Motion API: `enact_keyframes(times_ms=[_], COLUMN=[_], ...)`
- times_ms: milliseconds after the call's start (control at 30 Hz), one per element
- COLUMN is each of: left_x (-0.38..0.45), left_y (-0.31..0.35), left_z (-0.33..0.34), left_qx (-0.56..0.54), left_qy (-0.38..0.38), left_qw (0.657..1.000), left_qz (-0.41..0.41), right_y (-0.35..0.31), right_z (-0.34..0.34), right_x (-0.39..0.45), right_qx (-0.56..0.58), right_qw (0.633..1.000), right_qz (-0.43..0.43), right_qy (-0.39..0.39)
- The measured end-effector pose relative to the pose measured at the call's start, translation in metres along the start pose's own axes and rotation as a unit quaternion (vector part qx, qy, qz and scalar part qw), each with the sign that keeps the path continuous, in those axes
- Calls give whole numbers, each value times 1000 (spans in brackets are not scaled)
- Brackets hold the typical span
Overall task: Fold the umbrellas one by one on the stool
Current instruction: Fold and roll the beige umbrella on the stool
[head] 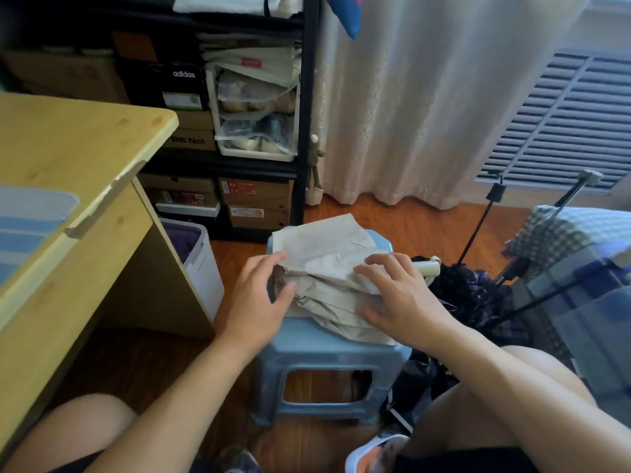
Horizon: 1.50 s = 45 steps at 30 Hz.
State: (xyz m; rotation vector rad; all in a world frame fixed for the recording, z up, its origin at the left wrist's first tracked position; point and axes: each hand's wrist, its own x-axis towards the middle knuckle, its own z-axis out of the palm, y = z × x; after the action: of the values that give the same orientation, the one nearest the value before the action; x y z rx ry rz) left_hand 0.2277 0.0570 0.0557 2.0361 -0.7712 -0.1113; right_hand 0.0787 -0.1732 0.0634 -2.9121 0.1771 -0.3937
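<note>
Two umbrellas are in view. One beige umbrella [327, 268] lies collapsed across the top of one light blue plastic stool [324, 356], directly under both hands, its cloth bunched in loose folds and one flap spread away from the person toward the far edge of the seat. Its pale handle [426, 267] pokes out just past the fingers of the right hand. The second, a dark umbrella [478, 295], sits in a heap on the floor to the right of the right hand, beside the stool.

The left hand [259, 295] rests at the left end of the beige bundle with fingers fairly straight, the thumb against the cloth near a dark part at that end; whether it pinches anything there cannot be told. The right hand [392, 295] lies flat on the right part of the cloth, fingers spread and pressing down. The two hands are apart, with the folded cloth between them.

To the left of the left hand stands one wooden tabletop [68, 158], with one white bin [205, 264] below its edge. Beyond the hands is one black shelf [304, 131] stacked with several shoe boxes, and one pale curtain [426, 114] hangs farther right. Thin black tripod legs [478, 230] rise beyond the right hand.
</note>
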Motion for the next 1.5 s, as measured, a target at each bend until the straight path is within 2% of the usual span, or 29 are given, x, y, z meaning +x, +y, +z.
enact_keyframes(times_ms=[133,233,300,433,533,600,700,867,1067,1200,1400,1500], left_x=[0,0,2,14,26,31,43,71,75,80,75,70], left_y=[-3,-8,-8,-6,-1,6,13,5,12,12,12,12], left_z=[16,21,20,12,3,0,-1,-3,0,3,9,12], left_qx=[4,8,-6,-53,-127,-201,-270,-209,-167,-197,-114,-140], left_qy=[56,84,87,4,-84,-104,-71,52,40,49,150,165], left_qw=[998,996,996,998,984,968,950,965,974,966,982,976], left_qz=[2,20,2,-43,-90,-110,-141,-147,-147,-158,-33,-39], right_y=[-1,2,6,9,15,20,27,43,43,45,54,56], right_z=[6,-1,-15,-40,-48,-50,-50,-36,-24,-24,-19,-16], right_x=[9,18,27,51,78,97,123,145,140,136,134,133], right_qx=[-14,16,42,121,262,305,377,467,532,537,551,565], right_qw=[999,996,993,981,938,920,889,838,792,795,783,773], right_qz=[10,26,58,143,222,241,256,279,291,269,273,275], right_qy=[42,89,91,52,47,45,34,38,73,82,97,91])
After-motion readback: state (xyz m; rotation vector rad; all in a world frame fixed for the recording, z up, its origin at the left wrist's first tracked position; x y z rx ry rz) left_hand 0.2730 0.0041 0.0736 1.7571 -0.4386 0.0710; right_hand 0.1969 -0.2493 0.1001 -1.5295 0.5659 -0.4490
